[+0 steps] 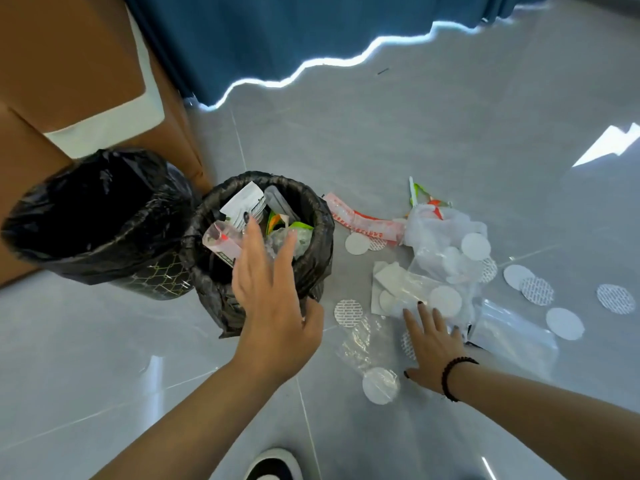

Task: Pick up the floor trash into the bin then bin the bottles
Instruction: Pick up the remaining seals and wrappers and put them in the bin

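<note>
**Trash beside the bin, both hands open**

Trash (440, 271) lies scattered on the grey tiled floor (415, 133) just to the right of the nearer bin (311, 258): crumpled clear plastic bags, white paper squares, a red-and-white wrapper (363, 221) and many round white seals, some plain and some printed with a fine pattern. A few of the seals lie apart from the heap, further right.

That bin, lined with a black bag, already holds wrappers, a white card and clear plastic up to near its rim. The left hand (273, 306) hangs above its near edge with fingers straight and slightly spread, the thumb down beside the liner, holding nothing (whether the thumb touches the liner cannot be told).

The right hand (433, 348) is low over the heap, palm down, fingers straight and fanned apart, the fingertips (420, 306) at the edge of a clear bag with seals in it. A dark bead bracelet (450, 375) circles that wrist.

A second bin (69, 233) with a black liner stands touching the first on its left. Behind both are brown cardboard boxes (62, 64) and a blue curtain (277, 39). A dark shoe with a white edge (273, 465) shows at the bottom.
</note>
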